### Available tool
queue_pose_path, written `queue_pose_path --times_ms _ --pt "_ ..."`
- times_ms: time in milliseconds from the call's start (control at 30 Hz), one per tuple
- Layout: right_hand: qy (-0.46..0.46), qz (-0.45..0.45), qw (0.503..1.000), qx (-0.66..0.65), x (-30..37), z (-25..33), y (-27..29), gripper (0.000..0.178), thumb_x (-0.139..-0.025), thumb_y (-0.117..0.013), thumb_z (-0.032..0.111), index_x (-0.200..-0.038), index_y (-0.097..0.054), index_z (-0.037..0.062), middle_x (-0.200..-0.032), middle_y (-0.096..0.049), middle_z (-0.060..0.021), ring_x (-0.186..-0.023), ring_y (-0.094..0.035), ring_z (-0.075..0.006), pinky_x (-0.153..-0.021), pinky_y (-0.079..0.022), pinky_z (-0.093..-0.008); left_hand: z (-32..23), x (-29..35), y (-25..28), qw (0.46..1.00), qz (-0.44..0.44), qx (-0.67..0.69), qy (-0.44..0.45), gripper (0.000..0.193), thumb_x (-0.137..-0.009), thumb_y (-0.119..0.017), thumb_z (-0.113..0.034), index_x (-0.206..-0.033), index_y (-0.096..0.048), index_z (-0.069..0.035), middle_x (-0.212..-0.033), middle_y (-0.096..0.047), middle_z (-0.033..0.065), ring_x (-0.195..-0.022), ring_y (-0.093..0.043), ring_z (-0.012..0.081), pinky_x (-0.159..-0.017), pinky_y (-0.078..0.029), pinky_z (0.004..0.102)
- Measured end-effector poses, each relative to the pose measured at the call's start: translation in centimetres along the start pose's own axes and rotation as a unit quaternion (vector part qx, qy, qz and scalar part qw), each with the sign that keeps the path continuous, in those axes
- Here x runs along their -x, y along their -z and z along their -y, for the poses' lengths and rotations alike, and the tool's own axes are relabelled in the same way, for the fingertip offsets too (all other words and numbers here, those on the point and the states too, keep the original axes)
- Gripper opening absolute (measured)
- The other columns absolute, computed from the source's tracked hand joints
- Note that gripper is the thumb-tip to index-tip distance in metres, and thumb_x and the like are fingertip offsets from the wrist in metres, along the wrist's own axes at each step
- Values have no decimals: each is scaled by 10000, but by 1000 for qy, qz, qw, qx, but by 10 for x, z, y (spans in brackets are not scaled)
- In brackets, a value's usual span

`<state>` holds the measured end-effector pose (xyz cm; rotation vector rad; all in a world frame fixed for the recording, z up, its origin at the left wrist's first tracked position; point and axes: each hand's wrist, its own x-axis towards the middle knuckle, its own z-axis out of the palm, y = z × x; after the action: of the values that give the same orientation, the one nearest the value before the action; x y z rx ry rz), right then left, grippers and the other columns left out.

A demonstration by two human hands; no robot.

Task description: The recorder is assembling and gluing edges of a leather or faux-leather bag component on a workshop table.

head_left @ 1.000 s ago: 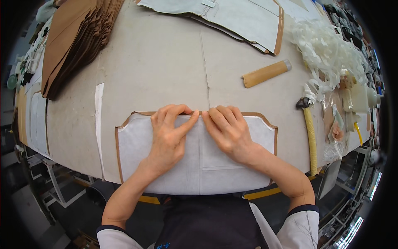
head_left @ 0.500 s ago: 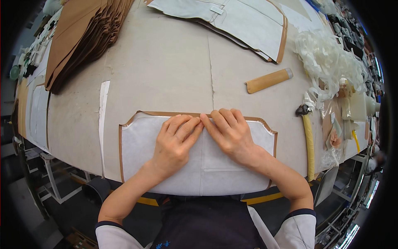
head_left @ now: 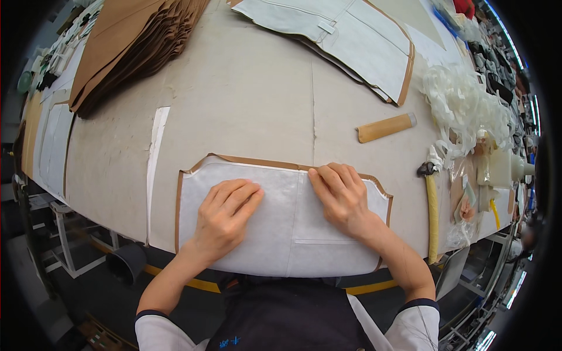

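A pale, white-backed panel [head_left: 257,234] with brown folded edges lies at the table's near edge, its top corners notched. At its far edge, just right of the centre seam, my right hand [head_left: 342,196] has its fingers bent together, the fingertips pinching the brown folded edge [head_left: 254,161]. My left hand [head_left: 225,213] rests over the left half of the panel, apart from that edge. Its fingers are loosely curved, and nothing shows in them; the thumb is mostly hidden.
A brown stack of cut pieces [head_left: 126,47] lies at the far left. More white-backed panels [head_left: 339,41] lie at the far side. On the right are a tan-wrapped flat tool [head_left: 386,127], tangled translucent strips [head_left: 462,105], a yellow-handled tool [head_left: 432,216] and a plastic bottle [head_left: 503,167].
My left hand has left the brown edge and come down and left onto the panel. My right hand has moved slightly right, staying at the edge. The whole view has shifted a little.
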<state>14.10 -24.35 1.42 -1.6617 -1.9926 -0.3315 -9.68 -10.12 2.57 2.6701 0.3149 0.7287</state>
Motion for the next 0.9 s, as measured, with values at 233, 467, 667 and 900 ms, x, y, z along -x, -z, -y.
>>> queue_pose_path --times_ms 233,467,667,900 --pt "-147 42 981 -117 -26 14 -2 303 -766 -729 -38 -1068 -715 -28 -1021 -648 -130 -933 -630 -308 -813 -503 -435 22 25 29 993 -19 -106 47 388 -747 -706 82 -1128 -743 11 -1183 -696 112 -1126 -643 307 -993 -494 460" --pt "-149 22 956 -251 -96 46 -71 218 -869 -725 3 -1085 -711 23 -1052 -608 -108 -989 -558 -303 -862 -439 -417 41 11 34 973 -81 -85 198 395 -850 -783 -20 -1238 -710 -8 -1265 -667 106 -1193 -587 306 -1005 -461 410" --pt "-130 3 966 -225 -95 56 -85 299 -836 -685 -58 -1127 -719 2 -1050 -596 -105 -955 -552 -290 -848 -439 -425 60 4 31 977 -45 6 208 293 -871 -787 -87 -1161 -760 -61 -1148 -669 85 -1084 -591 273 -936 -463 379" --pt "-59 17 993 -102 -87 62 -80 421 -761 -661 -69 -1179 -701 -40 -1109 -611 -122 -1001 -585 -305 -884 -453 -428 81 -5 24 984 -15 68 165 189 -888 -767 -83 -1078 -773 -80 -1095 -663 52 -1045 -591 240 -936 -446 374"
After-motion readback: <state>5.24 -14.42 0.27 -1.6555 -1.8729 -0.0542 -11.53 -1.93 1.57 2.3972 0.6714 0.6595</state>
